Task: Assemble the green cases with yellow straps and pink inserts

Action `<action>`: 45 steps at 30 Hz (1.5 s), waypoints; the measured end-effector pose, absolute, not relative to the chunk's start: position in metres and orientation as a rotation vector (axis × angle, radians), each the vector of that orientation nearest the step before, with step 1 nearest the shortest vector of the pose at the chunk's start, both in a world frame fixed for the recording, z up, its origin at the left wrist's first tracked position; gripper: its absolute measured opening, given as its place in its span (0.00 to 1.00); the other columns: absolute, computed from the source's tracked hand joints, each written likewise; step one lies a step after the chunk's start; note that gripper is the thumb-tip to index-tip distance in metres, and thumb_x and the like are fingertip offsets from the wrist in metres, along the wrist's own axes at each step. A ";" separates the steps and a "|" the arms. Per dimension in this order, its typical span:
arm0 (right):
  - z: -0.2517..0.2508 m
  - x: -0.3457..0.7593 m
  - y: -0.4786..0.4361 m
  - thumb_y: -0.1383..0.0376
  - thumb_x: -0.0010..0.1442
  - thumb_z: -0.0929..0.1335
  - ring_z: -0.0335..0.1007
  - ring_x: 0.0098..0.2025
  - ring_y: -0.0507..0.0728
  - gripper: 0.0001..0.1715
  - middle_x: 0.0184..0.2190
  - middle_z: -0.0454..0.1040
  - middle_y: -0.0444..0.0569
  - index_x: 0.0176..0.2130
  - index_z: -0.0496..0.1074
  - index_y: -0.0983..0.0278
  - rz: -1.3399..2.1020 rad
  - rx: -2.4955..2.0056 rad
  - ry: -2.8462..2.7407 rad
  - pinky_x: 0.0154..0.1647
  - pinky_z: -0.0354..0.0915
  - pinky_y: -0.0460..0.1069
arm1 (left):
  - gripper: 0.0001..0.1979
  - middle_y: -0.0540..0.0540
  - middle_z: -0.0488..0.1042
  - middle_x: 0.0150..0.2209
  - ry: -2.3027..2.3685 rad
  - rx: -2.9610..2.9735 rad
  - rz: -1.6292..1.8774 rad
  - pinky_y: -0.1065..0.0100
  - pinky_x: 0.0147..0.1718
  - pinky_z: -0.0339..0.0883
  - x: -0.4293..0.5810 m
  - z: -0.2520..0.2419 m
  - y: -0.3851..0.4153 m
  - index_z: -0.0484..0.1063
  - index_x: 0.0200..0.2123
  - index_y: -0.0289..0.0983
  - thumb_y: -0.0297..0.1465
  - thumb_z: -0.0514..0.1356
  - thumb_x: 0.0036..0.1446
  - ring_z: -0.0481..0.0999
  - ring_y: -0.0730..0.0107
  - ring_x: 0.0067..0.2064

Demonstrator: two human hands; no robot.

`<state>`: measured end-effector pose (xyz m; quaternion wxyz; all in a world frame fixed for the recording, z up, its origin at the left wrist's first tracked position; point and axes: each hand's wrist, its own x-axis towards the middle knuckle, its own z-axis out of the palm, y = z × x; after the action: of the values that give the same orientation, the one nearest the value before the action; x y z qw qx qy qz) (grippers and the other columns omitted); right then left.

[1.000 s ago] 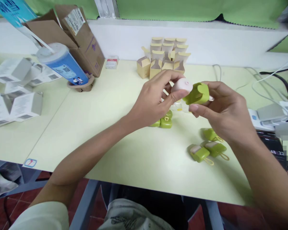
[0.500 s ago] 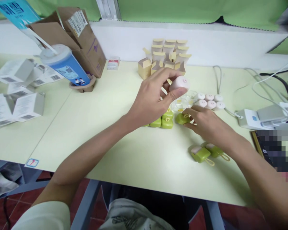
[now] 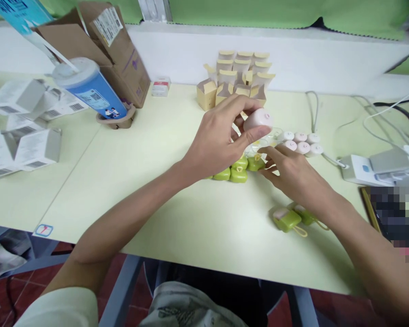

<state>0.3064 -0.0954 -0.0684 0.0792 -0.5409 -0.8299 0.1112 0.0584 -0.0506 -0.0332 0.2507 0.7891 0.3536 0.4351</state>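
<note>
My left hand (image 3: 221, 138) is raised over the middle of the pale table (image 3: 139, 181), thumb and fingers pinched on a small pink rounded piece (image 3: 258, 120). Below it lies a cluster of green cases (image 3: 238, 170). My right hand (image 3: 295, 175) rests low on the table, fingertips touching the rightmost green case (image 3: 255, 162) of that cluster. Several more pink pieces (image 3: 301, 143) lie in rows just beyond my right hand. Two green cases with yellow loops (image 3: 288, 219) sit nearer the front edge, partly behind my right wrist.
Small tan cartons (image 3: 238, 77) are stacked at the back wall. A blue cup (image 3: 88, 88), a brown cardboard box (image 3: 116, 50) and white boxes (image 3: 23, 131) stand at left. Cables and a white device (image 3: 368, 165) lie at right.
My right hand has carried a green case down from beside the pink piece and set it against the green cluster. My left hand keeps the pink piece raised.
</note>
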 end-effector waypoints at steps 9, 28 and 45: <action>-0.047 0.302 -0.097 0.58 0.71 0.67 0.85 0.41 0.70 0.24 0.49 0.84 0.63 0.62 0.78 0.62 0.391 -1.758 -2.281 0.48 0.80 0.67 | 0.18 0.42 0.82 0.56 0.944 2.160 1.184 0.62 0.45 0.84 0.060 -0.035 -0.050 0.75 0.54 0.43 0.51 0.60 0.78 0.84 0.63 0.52; -0.012 0.373 -0.081 0.66 0.60 0.80 0.85 0.39 0.63 0.14 0.34 0.86 0.47 0.48 0.87 0.57 0.428 -2.151 -1.896 0.48 0.73 0.58 | 0.14 0.41 0.79 0.57 0.861 2.463 1.262 0.61 0.46 0.85 0.063 -0.045 -0.057 0.72 0.61 0.42 0.33 0.62 0.76 0.83 0.62 0.52; -0.063 0.364 -0.061 0.61 0.63 0.73 0.81 0.44 0.67 0.11 0.44 0.85 0.54 0.46 0.74 0.57 0.326 -2.226 -2.126 0.42 0.68 0.56 | 0.18 0.40 0.78 0.60 0.929 2.500 1.209 0.57 0.49 0.85 0.059 -0.046 -0.054 0.71 0.65 0.43 0.28 0.58 0.75 0.84 0.59 0.55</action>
<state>0.3636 -0.0607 -0.0630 0.0233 -0.7189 -0.6867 0.1053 0.0590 -0.0543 -0.0463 0.1065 0.8489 0.3153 0.4105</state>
